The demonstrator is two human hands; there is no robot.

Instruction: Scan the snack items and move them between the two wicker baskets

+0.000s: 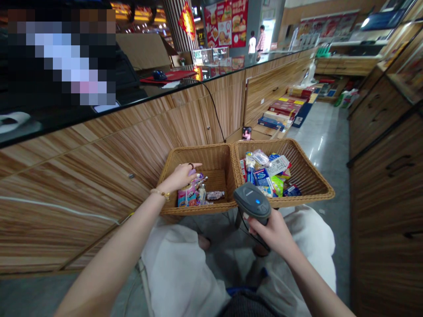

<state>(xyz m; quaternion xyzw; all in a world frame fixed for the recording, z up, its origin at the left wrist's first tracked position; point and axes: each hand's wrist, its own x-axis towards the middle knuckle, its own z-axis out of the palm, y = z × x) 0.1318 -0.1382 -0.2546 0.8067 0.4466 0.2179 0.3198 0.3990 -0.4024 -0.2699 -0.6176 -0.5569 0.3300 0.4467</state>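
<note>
Noted: my right grip point(267, 233) is clenched on a barcode scanner point(253, 203), my left grip point(180, 178) open just over packets point(188, 196) in the left basket point(198, 158); its cable point(246, 231) could snag them.

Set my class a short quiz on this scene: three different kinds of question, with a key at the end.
1. Which hand holds the handheld barcode scanner?
2. True or false: the left hand reaches into the wicker basket that holds fewer packages.
3. Fill in the blank: the light on the scanner glows ____.

Key: 1. The right hand. 2. True. 3. Blue.
</note>
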